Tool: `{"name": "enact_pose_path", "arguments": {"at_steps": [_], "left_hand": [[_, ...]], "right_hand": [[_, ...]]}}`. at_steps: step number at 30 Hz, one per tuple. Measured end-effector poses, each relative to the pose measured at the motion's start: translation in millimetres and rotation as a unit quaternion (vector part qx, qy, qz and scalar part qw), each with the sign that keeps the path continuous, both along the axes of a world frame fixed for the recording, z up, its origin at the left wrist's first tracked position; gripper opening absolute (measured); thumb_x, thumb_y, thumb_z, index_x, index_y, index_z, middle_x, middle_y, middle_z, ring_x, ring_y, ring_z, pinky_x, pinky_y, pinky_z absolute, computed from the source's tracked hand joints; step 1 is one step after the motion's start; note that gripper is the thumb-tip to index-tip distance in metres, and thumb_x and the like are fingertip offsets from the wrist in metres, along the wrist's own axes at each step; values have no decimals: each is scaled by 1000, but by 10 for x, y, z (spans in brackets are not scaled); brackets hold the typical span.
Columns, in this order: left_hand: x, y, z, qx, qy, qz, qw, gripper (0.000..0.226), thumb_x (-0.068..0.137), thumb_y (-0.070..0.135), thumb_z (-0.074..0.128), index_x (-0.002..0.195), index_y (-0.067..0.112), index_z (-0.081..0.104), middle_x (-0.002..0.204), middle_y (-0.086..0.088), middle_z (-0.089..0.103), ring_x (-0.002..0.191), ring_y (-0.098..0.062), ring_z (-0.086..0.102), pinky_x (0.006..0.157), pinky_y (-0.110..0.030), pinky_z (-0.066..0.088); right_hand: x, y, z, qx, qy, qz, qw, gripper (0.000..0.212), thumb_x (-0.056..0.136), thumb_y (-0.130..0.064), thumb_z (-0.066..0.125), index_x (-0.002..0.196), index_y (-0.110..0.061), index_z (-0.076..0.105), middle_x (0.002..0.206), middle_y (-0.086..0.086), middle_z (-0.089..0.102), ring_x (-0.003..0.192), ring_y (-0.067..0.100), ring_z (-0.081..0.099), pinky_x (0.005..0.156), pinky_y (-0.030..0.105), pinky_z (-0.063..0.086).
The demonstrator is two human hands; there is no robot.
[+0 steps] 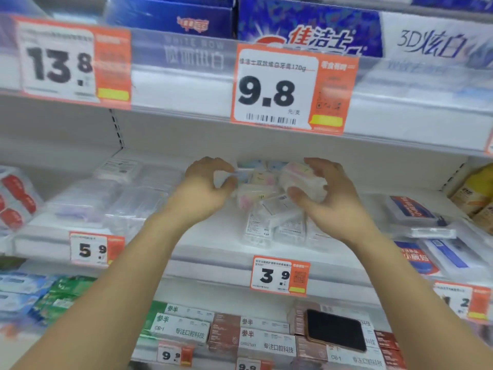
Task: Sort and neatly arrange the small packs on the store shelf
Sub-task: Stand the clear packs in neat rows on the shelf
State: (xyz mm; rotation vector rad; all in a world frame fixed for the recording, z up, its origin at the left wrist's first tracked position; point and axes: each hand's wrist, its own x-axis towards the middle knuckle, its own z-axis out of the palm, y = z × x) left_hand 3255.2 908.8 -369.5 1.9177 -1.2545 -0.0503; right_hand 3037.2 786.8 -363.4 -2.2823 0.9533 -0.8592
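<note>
currently, right hand (324, 193) fingers (298, 194) curl around a small pack (301, 180); left hand (205, 188) fingers pinch another pack's edge (230, 173) above the shelf (213, 252).

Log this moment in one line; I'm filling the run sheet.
left hand: holds pack | right hand: grips pack | shelf: unsorted

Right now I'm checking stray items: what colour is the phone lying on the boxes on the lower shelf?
Black, with a rose-gold edge; the phone shows in the head view.
</note>
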Motion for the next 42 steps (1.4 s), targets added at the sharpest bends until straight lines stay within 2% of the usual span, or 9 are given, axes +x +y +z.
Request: {"name": "enact_pose_path", "arguments": {"at_steps": [5,7,11,18,22,25,30,39,42], "left_hand": [[549,818,-5,-12,-106,114,988,38,80,44,55,106,20,69,111,-7,67,112,-29,56,95,-32,37],[841,1059,-165,37,-124,181,975,54,74,57,47,115,26,65,123,-9,61,126,-29,47,105,-38,29],[1210,1346,-507,150,-94,219,960,71,73,79,34,134,44,46,152,-11,34,144,-35,21,116,-53,14],[1431,1590,-391,152,-58,171,972,55,79,65,59,126,36,60,134,-8,48,126,-33,31,104,-45,29],[1600,1632,-404,147,-36,160,976,42,82,39,72,122,41,61,131,-4,46,122,-32,32,103,-41,28],[1588,1577,-419,113,-17,163,980,38,85,31,71,121,35,64,132,-7,45,121,-31,30,106,-35,27],[1542,1508,-409,88,5,138,986,36,89,21,67,123,30,65,150,-4,39,134,-31,37,108,-32,29],[1403,1524,-299,81,22,89,993,32,94,22,60,124,31,64,146,4,45,131,-15,43,89,-16,25],[1394,1528,-306,86,22,83,993,32,93,24,61,124,32,64,146,2,45,132,-15,42,91,-18,25]], "right_hand": [[806,655,14,-11,5,165,986,38,85,-29,75,121,-20,63,113,-4,65,104,6,60,85,10,43],[1133,866,-77,-15,35,215,976,40,83,-35,75,119,-23,63,121,1,61,115,10,55,96,16,42],[1662,1187,-242,22,88,244,965,55,72,-58,75,118,-39,52,150,7,30,146,26,22,116,42,30],[2272,1363,-617,-15,199,244,949,74,82,-76,51,147,-56,21,166,5,2,151,32,-20,121,54,10],[2349,1080,-611,-44,111,247,962,58,83,-50,72,132,-23,56,139,2,55,143,24,31,118,34,24],[2291,932,-456,91,10,196,976,24,88,-37,71,111,-31,67,120,-7,62,112,7,57,90,13,42],[2229,777,-356,384,-70,142,910,17,84,-40,66,90,-25,69,87,-2,68,84,21,64,70,31,48],[2208,822,-191,398,1,150,905,26,92,-44,62,91,-19,70,79,-2,67,71,17,62,69,31,49],[2197,810,-166,325,55,159,930,47,81,-65,63,89,-21,77,88,-5,75,82,18,70,79,33,57]]}}
